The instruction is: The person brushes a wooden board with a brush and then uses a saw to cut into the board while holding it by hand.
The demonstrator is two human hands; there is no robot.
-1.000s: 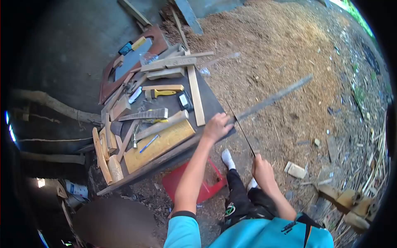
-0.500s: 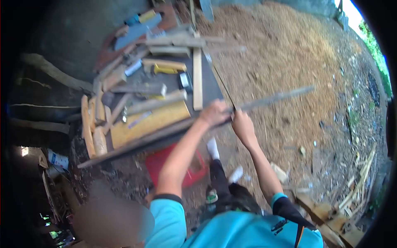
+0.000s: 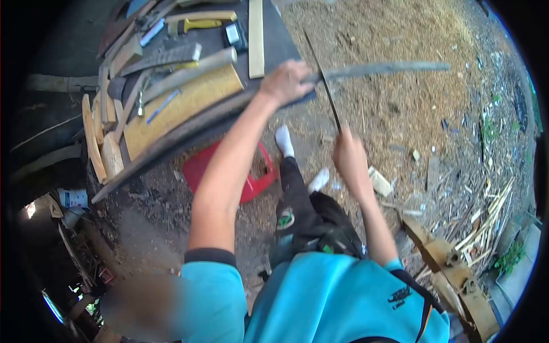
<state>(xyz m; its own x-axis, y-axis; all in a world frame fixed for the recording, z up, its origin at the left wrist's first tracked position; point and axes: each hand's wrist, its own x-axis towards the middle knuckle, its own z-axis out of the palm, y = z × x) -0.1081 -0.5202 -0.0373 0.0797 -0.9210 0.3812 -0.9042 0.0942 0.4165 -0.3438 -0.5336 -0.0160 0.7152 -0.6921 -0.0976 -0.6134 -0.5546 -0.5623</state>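
Observation:
My left hand [image 3: 286,83] is closed over a long grey wooden pole [image 3: 394,68] at the corner of the table. One end of the pole juts out past the table to the right. My right hand [image 3: 351,157] is wrapped round the near end of a saw [image 3: 331,102], whose handle is hidden in the fist. The thin dark blade, seen almost edge-on, crosses the pole just right of my left hand. Whether its teeth have entered the wood cannot be made out.
On the dark table [image 3: 281,43] lie a yellow-handled brush [image 3: 197,24], a black box-like item [image 3: 234,36], a blue pen [image 3: 163,107], a light wooden strip [image 3: 256,40] and several wood pieces. Beneath stands a red plastic stool [image 3: 197,168]. Wood shavings [image 3: 394,108] cover the ground.
My right hand has drawn back toward my body, away from the pole, so more of the blade shows between them. My left hand keeps its hold. The camera view has shifted.

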